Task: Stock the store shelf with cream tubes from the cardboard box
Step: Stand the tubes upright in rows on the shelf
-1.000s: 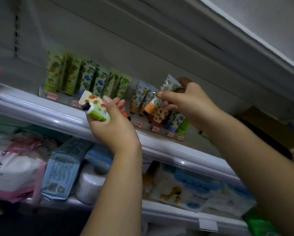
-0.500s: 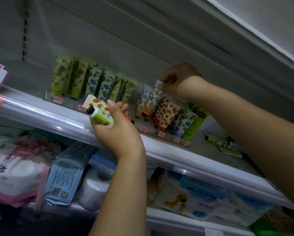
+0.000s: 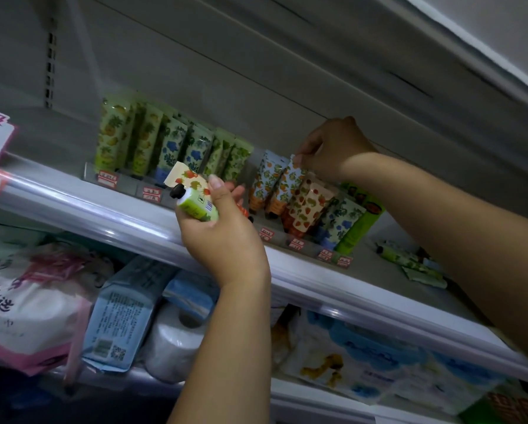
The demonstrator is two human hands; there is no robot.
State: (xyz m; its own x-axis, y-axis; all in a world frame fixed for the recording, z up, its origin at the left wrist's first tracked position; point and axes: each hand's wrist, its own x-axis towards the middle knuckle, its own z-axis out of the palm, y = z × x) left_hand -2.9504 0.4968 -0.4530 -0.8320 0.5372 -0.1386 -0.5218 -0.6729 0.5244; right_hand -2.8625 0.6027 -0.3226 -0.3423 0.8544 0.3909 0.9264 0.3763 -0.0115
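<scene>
i see the shelf (image 3: 109, 206) carrying two standing groups of cream tubes, a green-and-blue row (image 3: 164, 145) at left and a mixed cluster (image 3: 314, 209) at right, above tissue packs (image 3: 36, 304). my right hand (image 3: 333, 148) pinches the top edge of a blue-orange tube (image 3: 287, 182) in that cluster. my left hand (image 3: 223, 231), fingers curled at the shelf lip, grips a green black-capped tube (image 3: 197, 206) and a strawberry-print tube (image 3: 184, 177).
</scene>
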